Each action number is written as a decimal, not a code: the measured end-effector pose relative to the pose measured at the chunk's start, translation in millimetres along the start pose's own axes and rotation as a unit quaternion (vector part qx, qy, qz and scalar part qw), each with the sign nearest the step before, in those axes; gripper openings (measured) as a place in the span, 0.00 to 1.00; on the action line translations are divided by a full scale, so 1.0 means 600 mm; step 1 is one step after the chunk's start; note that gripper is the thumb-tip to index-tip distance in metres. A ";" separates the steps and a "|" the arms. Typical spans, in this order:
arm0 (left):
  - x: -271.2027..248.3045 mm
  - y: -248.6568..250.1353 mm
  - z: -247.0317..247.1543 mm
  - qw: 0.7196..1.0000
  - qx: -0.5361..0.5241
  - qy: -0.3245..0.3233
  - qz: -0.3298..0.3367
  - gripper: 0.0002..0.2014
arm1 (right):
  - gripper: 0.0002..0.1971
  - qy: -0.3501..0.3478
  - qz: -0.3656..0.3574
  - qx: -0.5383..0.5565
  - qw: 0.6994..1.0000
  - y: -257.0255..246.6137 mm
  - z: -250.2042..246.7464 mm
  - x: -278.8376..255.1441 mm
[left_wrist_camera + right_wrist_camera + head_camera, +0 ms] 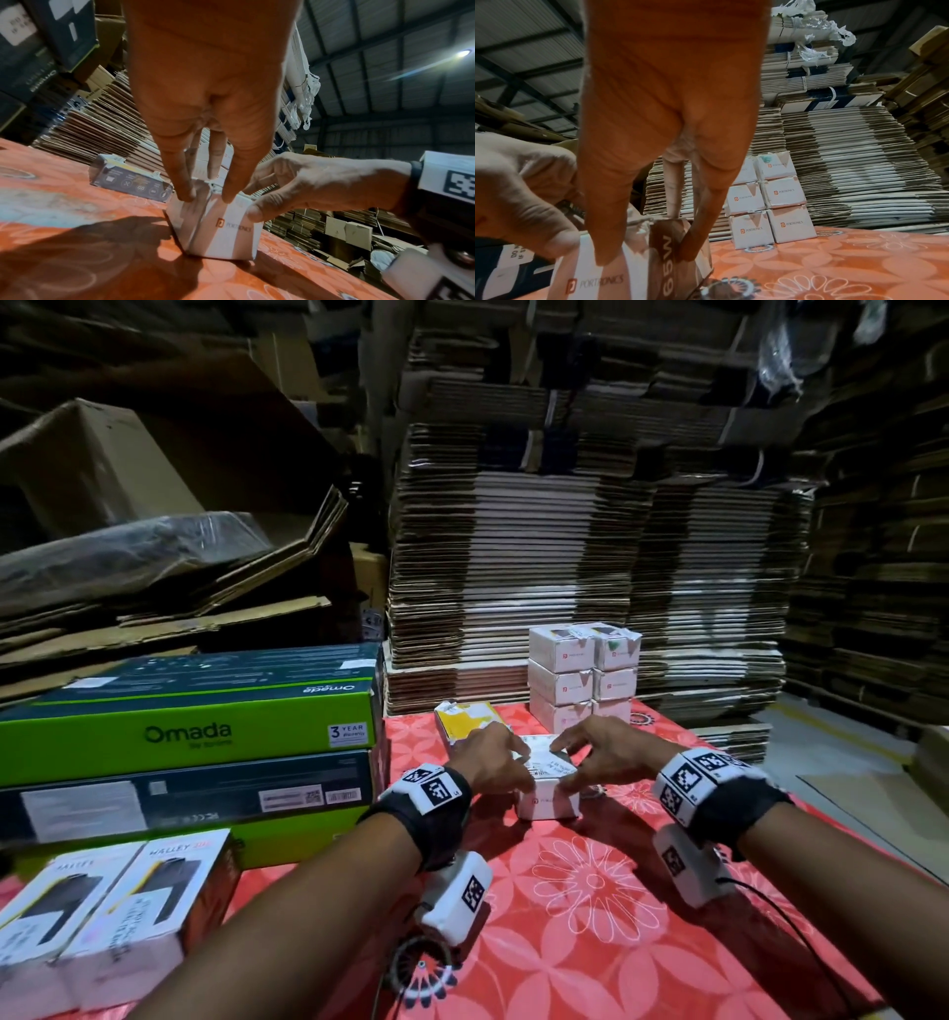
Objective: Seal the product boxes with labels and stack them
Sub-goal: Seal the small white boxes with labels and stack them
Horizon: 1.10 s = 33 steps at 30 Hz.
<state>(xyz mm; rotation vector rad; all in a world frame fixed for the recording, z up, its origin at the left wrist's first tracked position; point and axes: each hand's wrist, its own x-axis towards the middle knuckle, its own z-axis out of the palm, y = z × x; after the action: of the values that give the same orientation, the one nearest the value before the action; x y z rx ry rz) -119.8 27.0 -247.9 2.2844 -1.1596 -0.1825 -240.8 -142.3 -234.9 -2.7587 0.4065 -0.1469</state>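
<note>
Hands: left hand [495, 760] and right hand [598, 752] grip small white cardboard box [548, 796] mid red flowered table [590, 891]. Label may wrinkle if fingers slip.

Your right hand [670, 113] grips the white box [618, 270], fingertips down on it. Your left hand [523, 194] pinches its near corner. Six stacked boxes [767, 205] stand behind.

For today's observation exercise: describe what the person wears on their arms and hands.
Both forearms are bare, no sleeves or gloves. Each wrist carries a black band with white blocks bearing black-and-white square code markers. A thin black cable trails from the right wrist's unit.
</note>
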 end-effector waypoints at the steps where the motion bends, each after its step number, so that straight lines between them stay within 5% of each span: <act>1: -0.005 -0.003 -0.002 1.000 -0.005 0.004 0.000 0.22 | 0.27 0.000 0.000 0.000 1.000 -0.002 0.001 -0.002; 9: -0.060 -0.022 -0.035 0.999 -0.033 0.019 -0.001 0.16 | 0.14 -0.001 -0.039 -0.016 0.999 -0.053 0.009 -0.027; 14: -0.111 -0.039 -0.076 0.999 -0.042 0.027 -0.009 0.20 | 0.17 0.012 -0.059 -0.020 0.998 -0.113 0.012 -0.050; 18: -0.169 -0.052 -0.109 0.998 -0.055 0.030 -0.007 0.18 | 0.34 0.012 -0.107 -0.007 0.994 -0.163 0.024 -0.076; 30: -0.297 -0.116 -0.128 0.998 -0.051 0.028 -0.013 0.17 | 0.15 -0.028 -0.150 -0.066 0.986 -0.254 0.078 -0.130; 33: -0.311 -0.116 -0.126 0.998 -0.058 0.028 -0.003 0.17 | 0.22 -0.030 -0.136 -0.059 0.988 -0.262 0.077 -0.145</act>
<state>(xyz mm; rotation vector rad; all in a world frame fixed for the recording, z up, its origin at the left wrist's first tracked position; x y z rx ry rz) -158.4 236.2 -246.9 2.1784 -1.0854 -0.1825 -275.9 39.5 -226.9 -2.9155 0.0208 -0.1100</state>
